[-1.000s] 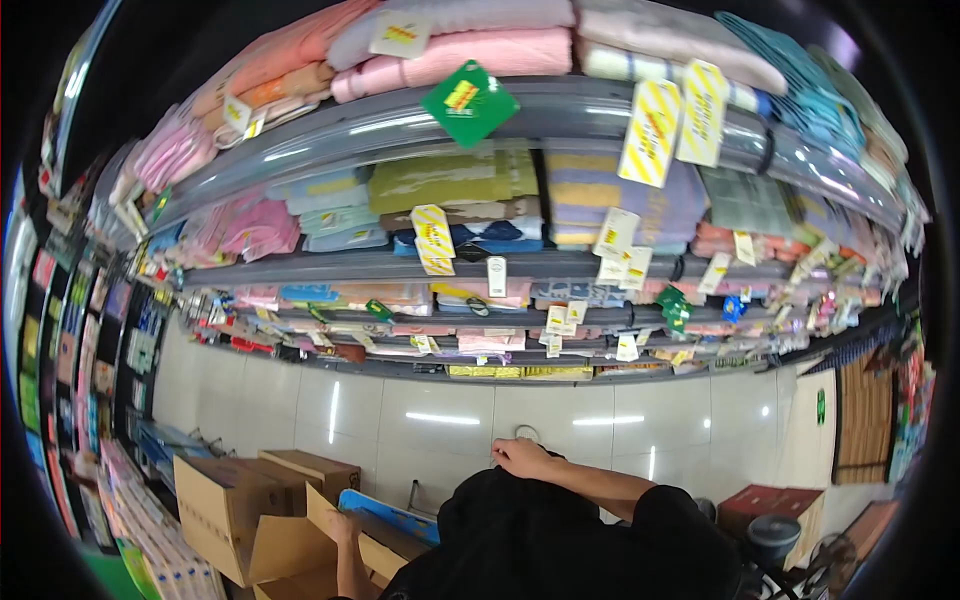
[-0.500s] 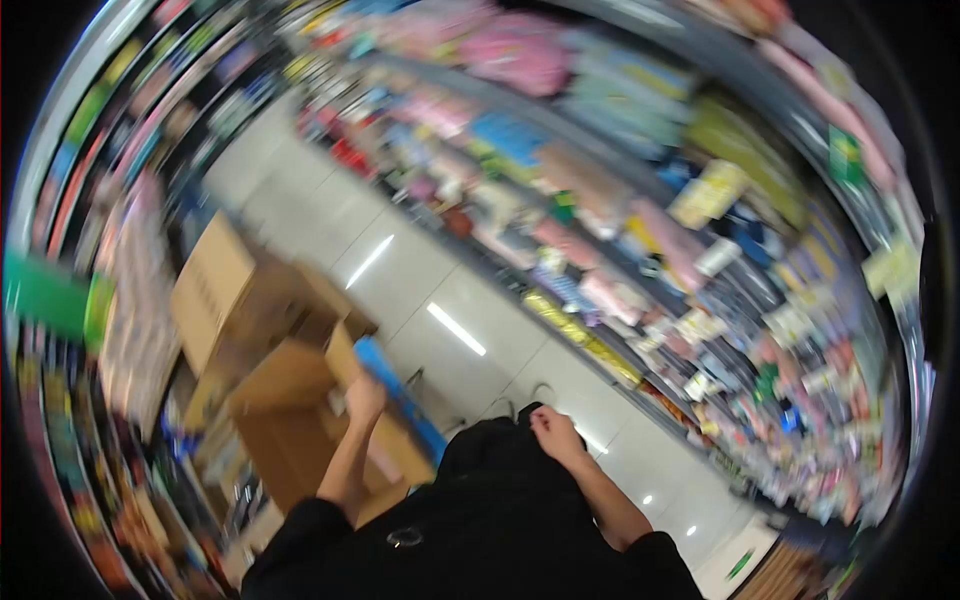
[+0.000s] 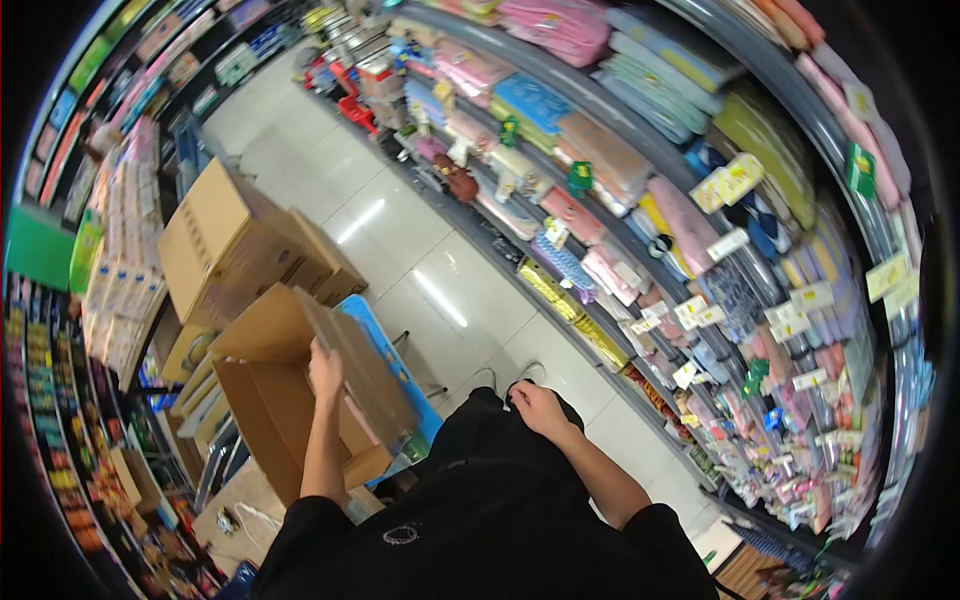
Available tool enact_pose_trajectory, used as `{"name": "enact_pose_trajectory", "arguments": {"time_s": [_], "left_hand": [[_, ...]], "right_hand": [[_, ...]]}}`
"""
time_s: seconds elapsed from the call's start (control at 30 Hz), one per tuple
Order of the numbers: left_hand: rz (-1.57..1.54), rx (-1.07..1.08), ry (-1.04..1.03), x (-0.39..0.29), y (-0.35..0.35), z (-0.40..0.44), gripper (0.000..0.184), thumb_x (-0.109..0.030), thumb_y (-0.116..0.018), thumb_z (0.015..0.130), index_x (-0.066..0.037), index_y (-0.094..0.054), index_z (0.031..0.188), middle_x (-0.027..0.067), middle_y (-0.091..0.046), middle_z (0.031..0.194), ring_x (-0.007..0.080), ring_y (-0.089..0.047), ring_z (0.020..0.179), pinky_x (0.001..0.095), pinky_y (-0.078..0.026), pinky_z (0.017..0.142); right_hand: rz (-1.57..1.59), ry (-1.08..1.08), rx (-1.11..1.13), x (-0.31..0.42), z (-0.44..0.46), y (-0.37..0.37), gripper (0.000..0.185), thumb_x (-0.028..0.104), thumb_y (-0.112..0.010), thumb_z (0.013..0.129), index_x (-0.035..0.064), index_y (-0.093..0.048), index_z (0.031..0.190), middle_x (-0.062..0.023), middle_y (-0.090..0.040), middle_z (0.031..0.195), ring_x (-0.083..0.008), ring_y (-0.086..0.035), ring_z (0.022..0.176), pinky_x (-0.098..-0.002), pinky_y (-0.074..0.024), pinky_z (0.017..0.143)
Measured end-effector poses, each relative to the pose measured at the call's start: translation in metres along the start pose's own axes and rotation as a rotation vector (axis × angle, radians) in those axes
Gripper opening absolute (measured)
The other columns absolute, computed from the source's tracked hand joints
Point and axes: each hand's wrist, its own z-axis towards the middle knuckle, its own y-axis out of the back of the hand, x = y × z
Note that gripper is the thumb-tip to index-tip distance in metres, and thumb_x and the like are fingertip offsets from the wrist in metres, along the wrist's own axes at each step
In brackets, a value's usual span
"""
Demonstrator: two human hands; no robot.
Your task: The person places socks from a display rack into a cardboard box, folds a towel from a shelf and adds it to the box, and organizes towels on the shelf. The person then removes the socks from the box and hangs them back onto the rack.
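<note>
An open cardboard box (image 3: 262, 400) lies tilted on my left, its inside facing me, with a small pinkish piece showing in it. My left hand (image 3: 325, 372) is closed on the box's upper edge, fingers on the inner side. Behind the box shows a blue plastic top (image 3: 362, 318), like that of a stool or small table. My right hand (image 3: 538, 408) hovers over my black trousers with its fingers curled in. Something small and dark shows at its fingertips, but I cannot make out what it is.
A larger closed carton (image 3: 225, 245) stands beyond the box. Shelves of folded towels and textiles (image 3: 655, 90) run along the right side of the aisle. Packed shelves (image 3: 50, 390) line the left. Pale floor tiles (image 3: 440, 260) lie between, and my shoes (image 3: 533, 371) are on them.
The view has steadied and shifted. The box wall has swung upright, its flap no longer sticking out, and my left hand has moved left and slightly up with it. My right hand stays curled.
</note>
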Motion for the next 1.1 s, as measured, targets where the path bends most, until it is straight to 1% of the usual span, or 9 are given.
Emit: {"name": "enact_pose_trajectory", "arguments": {"time_s": [0.13,0.2,0.5,0.6,0.63,0.7,0.8,1.0,1.1], "left_hand": [[-0.194,-0.1,-0.088,0.037,0.007,0.001,0.043,-0.009,-0.046,0.089,0.001,-0.052,0.13,0.0227,-0.062,0.122,0.0387,-0.059,0.115,0.0422,-0.045,0.097],[-0.154,-0.147,-0.08,0.04,0.006,0.001,0.043,-0.007,-0.046,0.087,0.001,-0.051,0.13,0.0232,-0.061,0.123,0.0388,-0.059,0.116,0.0425,-0.045,0.097],[0.1,-0.235,0.059,0.068,-0.001,0.033,0.056,-0.018,-0.059,0.092,-0.001,-0.035,0.14,0.0261,-0.052,0.134,0.0435,-0.054,0.12,0.0484,-0.045,0.098],[0.49,-0.417,0.265,-0.043,-0.017,-0.032,0.068,-0.018,-0.064,0.087,-0.007,-0.031,0.145,0.018,-0.046,0.141,0.0372,-0.048,0.128,0.0507,-0.047,0.099],[0.513,-0.404,0.236,-0.048,-0.028,-0.035,0.068,-0.018,-0.064,0.087,-0.007,-0.031,0.145,0.018,-0.046,0.141,0.0372,-0.048,0.128,0.0507,-0.047,0.099],[0.662,-0.605,-0.182,-0.065,-0.056,-0.039,0.072,-0.018,-0.067,0.083,-0.009,-0.033,0.145,0.0146,-0.045,0.143,0.0349,-0.045,0.131,0.0498,-0.046,0.102],[0.616,-0.516,-0.411,-0.105,-0.104,-0.051,0.073,-0.019,-0.069,0.081,-0.01,-0.035,0.145,0.0153,-0.045,0.143,0.0365,-0.043,0.132,0.05,-0.044,0.103],[0.379,-0.237,-0.685,-0.185,-0.205,-0.104,0.072,-0.019,-0.068,0.084,-0.003,-0.032,0.145,0.0244,-0.042,0.141,0.0435,-0.041,0.13,0.0536,-0.039,0.103],[0.332,-0.059,-0.614,-0.203,-0.237,-0.13,0.072,-0.019,-0.068,0.084,-0.003,-0.032,0.144,0.0251,-0.04,0.142,0.0439,-0.039,0.131,0.0533,-0.038,0.104]], "right_hand": [[-0.027,0.026,-0.063,-0.011,-0.012,0.016,0.018,0.018,-0.057,0.093,0.0024,-0.064,0.098,-0.0202,-0.069,0.091,-0.039,-0.066,0.087,-0.0458,-0.0522,0.077],[-0.002,0.065,-0.153,-0.026,-0.013,0.024,0.019,0.019,-0.057,0.093,0.0024,-0.065,0.098,-0.0175,-0.069,0.079,-0.0351,-0.066,0.07,-0.0423,-0.0514,0.065],[0.046,0.067,-0.105,-0.082,-0.055,0.091,0.018,0.02,-0.057,0.091,0.0037,-0.064,0.094,-0.0197,-0.069,0.084,-0.0408,-0.066,0.081,-0.0484,-0.052,0.074],[-0.022,0.043,-0.218,-0.127,-0.081,0.115,0.018,0.021,-0.055,0.091,0.0064,-0.065,0.092,-0.0195,-0.069,0.085,-0.0415,-0.065,0.081,-0.05,-0.0516,0.074],[-0.017,-0.015,-0.244,-0.138,-0.093,0.125,0.018,0.022,-0.053,0.091,0.0084,-0.065,0.092,-0.0192,-0.069,0.085,-0.0415,-0.065,0.082,-0.0508,-0.0515,0.074],[0.016,-0.076,-0.323,-0.163,-0.111,0.143,0.017,0.021,-0.055,0.09,0.0074,-0.065,0.093,-0.0195,-0.069,0.086,-0.041,-0.066,0.083,-0.0497,-0.0522,0.075],[0.079,-0.179,-0.403,-0.187,-0.146,0.161,0.016,0.019,-0.056,0.09,0.0066,-0.065,0.095,-0.0197,-0.069,0.085,-0.0404,-0.066,0.083,-0.0483,-0.0527,0.076],[0.128,-0.297,-0.48,-0.216,-0.199,0.18,0.017,0.019,-0.058,0.09,0.0047,-0.065,0.095,-0.0203,-0.069,0.085,-0.04,-0.066,0.082,-0.0471,-0.0532,0.076],[0.114,-0.296,-0.519,-0.223,-0.22,0.182,0.017,0.019,-0.059,0.09,0.0033,-0.065,0.091,-0.0205,-0.068,0.082,-0.0401,-0.066,0.079,-0.0468,-0.0536,0.073]]}}
